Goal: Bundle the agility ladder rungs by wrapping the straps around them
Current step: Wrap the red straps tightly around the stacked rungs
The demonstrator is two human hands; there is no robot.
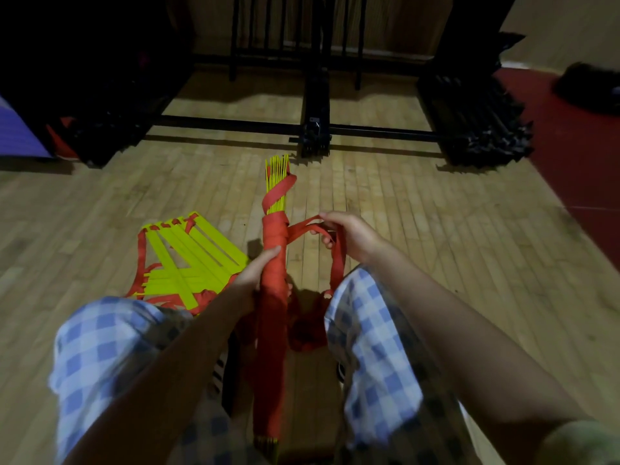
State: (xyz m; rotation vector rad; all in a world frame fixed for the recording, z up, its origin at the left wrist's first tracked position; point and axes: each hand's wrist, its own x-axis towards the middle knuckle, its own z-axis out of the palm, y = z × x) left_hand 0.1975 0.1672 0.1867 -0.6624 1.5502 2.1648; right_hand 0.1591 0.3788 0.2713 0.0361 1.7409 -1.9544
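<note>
A long bundle of yellow ladder rungs (277, 169) points away from me between my knees, most of its length wound in red strap (273, 313). My left hand (253, 273) grips the wrapped bundle at its middle. To the right, my right hand (345, 234) holds a loose loop of the red strap (303, 226), pulled sideways from the bundle and hanging down over my right knee. The far yellow tips stick out bare, with one slack strap turn around them.
A second agility ladder (188, 260), yellow rungs fanned out with red straps, lies on the wooden floor at my left knee. Black metal frames (315, 129) and stacked black gear (483, 122) stand ahead. A red mat (577, 146) lies at the right.
</note>
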